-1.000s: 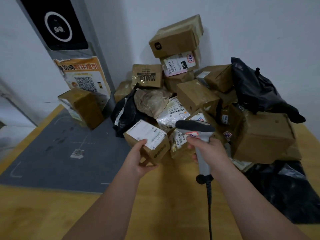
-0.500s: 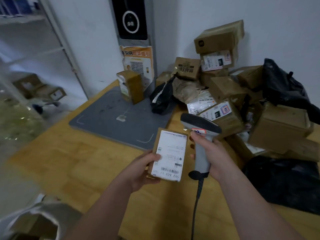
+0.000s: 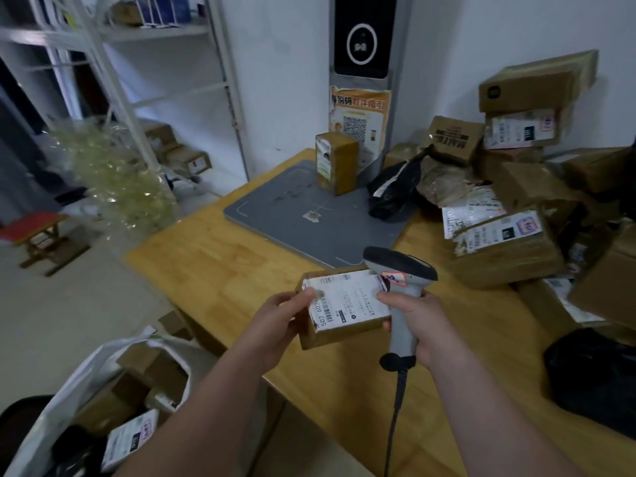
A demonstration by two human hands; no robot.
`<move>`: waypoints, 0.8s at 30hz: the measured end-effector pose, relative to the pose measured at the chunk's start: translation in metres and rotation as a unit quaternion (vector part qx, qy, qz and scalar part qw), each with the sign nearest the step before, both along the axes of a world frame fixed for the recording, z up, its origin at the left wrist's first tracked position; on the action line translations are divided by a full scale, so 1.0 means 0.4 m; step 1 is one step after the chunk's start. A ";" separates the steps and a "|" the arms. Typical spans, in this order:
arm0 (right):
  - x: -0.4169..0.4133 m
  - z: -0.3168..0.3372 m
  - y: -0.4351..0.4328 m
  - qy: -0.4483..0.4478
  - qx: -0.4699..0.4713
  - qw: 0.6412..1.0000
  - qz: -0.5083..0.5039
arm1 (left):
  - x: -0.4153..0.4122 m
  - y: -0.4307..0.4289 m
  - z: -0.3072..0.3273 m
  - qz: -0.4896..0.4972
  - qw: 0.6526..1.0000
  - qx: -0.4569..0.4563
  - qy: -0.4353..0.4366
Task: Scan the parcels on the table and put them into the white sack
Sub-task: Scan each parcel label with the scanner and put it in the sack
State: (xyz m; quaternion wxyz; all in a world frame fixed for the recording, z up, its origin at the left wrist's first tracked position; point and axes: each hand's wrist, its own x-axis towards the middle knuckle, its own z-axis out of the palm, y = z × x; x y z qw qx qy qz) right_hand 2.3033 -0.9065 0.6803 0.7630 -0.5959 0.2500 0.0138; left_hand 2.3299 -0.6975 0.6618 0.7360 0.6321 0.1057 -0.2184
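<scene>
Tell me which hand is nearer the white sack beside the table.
Left. The left hand grips the labelled parcel at its left end, on the white sack side. The right hand grips the scanner beyond that parcel, farther from the sack.

Small labelled parcel [image 3: 344, 306] in left hand [image 3: 275, 325], scanner [image 3: 401, 290] in right hand [image 3: 421, 325], above wooden table [image 3: 220, 256].
</scene>
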 end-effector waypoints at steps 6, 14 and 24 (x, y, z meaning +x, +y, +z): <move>0.007 -0.001 0.123 0.015 0.008 1.000 -0.021 | -0.021 0.085 0.034 -0.070 0.997 0.028 -0.003; 0.000 0.018 0.335 0.003 0.017 1.000 0.013 | -0.029 0.251 0.007 0.108 0.993 -0.010 -0.037; -0.020 0.024 0.473 -0.013 -0.066 0.994 0.091 | -0.011 0.337 0.019 0.225 0.970 -0.085 0.027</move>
